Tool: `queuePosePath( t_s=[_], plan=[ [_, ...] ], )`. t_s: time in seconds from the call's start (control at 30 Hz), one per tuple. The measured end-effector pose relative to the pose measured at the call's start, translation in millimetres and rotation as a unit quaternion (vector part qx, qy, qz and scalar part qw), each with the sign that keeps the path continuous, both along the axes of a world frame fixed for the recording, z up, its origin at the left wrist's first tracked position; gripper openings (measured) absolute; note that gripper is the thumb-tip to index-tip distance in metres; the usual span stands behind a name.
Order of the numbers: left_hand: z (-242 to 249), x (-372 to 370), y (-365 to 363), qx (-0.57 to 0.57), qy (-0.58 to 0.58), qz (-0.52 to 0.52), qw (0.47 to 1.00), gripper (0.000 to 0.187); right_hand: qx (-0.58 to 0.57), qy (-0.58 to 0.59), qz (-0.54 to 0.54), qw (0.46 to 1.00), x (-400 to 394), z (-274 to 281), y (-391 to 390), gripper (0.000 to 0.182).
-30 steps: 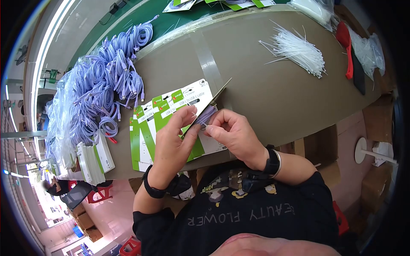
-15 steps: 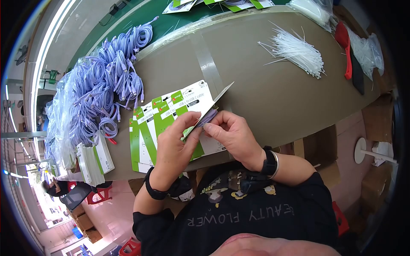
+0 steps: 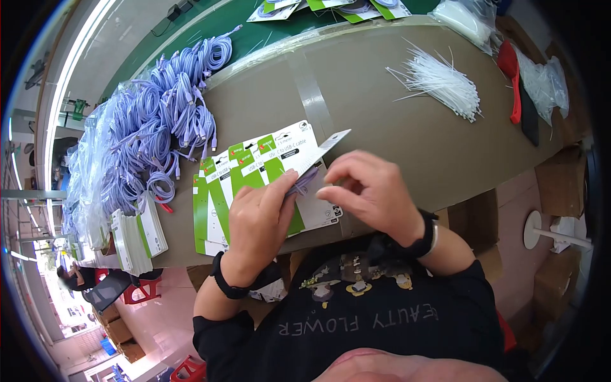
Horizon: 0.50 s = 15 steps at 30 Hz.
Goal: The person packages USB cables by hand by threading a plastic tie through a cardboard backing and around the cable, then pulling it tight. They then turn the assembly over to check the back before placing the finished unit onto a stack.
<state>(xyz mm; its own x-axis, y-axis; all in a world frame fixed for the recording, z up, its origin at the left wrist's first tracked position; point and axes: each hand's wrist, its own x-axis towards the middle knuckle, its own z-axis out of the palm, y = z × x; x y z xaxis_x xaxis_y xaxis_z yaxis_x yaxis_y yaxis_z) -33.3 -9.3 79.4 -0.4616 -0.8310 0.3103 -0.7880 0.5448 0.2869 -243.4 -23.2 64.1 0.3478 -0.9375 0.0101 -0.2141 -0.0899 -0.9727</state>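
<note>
Holds in the left hand point(image 3: 259, 213) a thin white cardboard hang card point(image 3: 332, 141), tilted almost edge-on, fingers clamped on its lower part. Has a coiled lavender cable point(image 3: 304, 182) against that card, towards six o'clock, between both hands. Curls the right hand point(image 3: 379, 191) at four o'clock, off the card and just beside the coil, with thumb and index fingertips near each other; cannot tell about anything thin between them.

Counting round from the held card, has at eight o'clock an overlapping fan of flat green-and-white printed cards point(image 3: 247, 178) on a brown tabletop point(image 3: 363, 108), and farther out that way an upright stack of white cards point(image 3: 130, 239). Shows at ten o'clock a large heap of lavender cables point(image 3: 149, 121), partly in clear plastic; at twelve, green-and-white carded cables point(image 3: 356, 13); at two, a loose bundle of white plastic zip ties point(image 3: 444, 86), then a red-handled tool point(image 3: 513, 76).
</note>
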Motion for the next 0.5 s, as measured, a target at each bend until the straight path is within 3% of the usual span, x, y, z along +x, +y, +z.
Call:
queuePosePath(
  t_s=[0.07, 0.23, 0.33, 0.37, 0.43, 0.5],
  plan=[
    [-0.6, -2.1, 1.9, -0.03, -0.015, -0.02, 0.999, 0.034, -0.314, 0.049, -0.065, 0.946, -8.8, 12.5, -2.4, 0.015],
    [6.2, -14.5, 5.7, -0.143, -0.095, -0.096, 0.98, 0.031, -0.389, 0.159, 0.004, 0.907, 0.6, 26.3, -28.7, 0.01],
    [11.3, -14.0, 7.7, -0.171, -0.122, -0.099, 0.973, 0.03, -0.224, 0.115, 0.15, 0.956, 5.3, 27.3, -38.2, 0.011],
    [12.2, -13.3, 8.1, -0.175, -0.123, -0.095, 0.972, 0.03, -0.225, 0.115, 0.152, 0.956, 9.3, 26.5, -38.6, 0.011],
    [13.8, -12.4, 10.0, -0.179, -0.124, -0.09, 0.972, 0.03, -0.321, 0.106, 0.029, 0.941, 17.6, 22.3, -38.3, 0.014],
    [15.7, -11.9, 12.4, -0.098, -0.091, -0.097, 0.986, 0.032, -0.363, 0.1, -0.034, 0.926, 23.1, 18.4, -38.8, 0.015]
  ],
)
